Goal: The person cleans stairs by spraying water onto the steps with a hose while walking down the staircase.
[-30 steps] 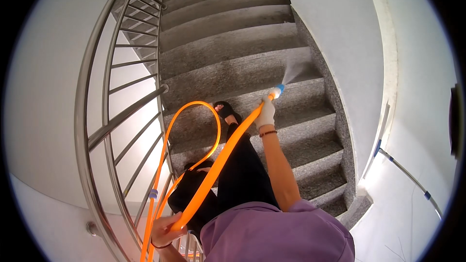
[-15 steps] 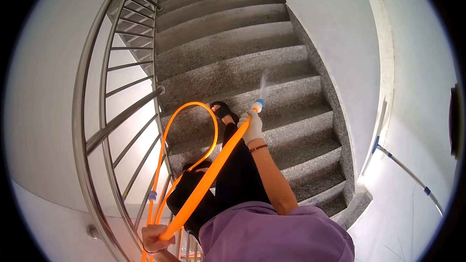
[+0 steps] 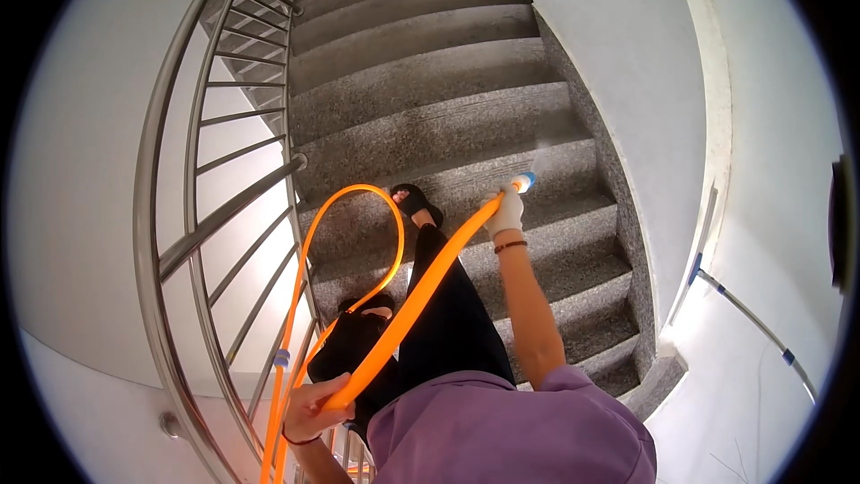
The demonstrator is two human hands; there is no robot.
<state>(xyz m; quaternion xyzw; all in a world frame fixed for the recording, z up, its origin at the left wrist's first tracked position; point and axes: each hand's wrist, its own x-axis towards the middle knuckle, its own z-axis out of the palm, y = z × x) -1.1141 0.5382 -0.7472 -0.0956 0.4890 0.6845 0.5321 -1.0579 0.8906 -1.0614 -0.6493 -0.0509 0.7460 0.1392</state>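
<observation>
My right hand (image 3: 506, 210), in a whitish glove, is closed round an orange hose (image 3: 421, 300) just behind its nozzle. The white and blue nozzle (image 3: 523, 182) points up and right, and a faint spray leaves it over a stone step. Lower down, my left hand (image 3: 315, 410) grips the same hose near the railing; no glove shows on it. Between the two hands the hose runs diagonally across my dark trousers. Another stretch of it loops up in front of the railing and back down.
Grey speckled stairs (image 3: 430, 121) rise ahead and also drop away at lower right. A metal railing (image 3: 193, 179) lines the left side. My sandalled feet (image 3: 417, 203) stand on the steps. A pole with blue fittings (image 3: 748, 318) leans against the right wall.
My right hand and the nozzle have swung to the right, and the spray has moved with them. My left hand has shifted slightly up and right, still on the hose.
</observation>
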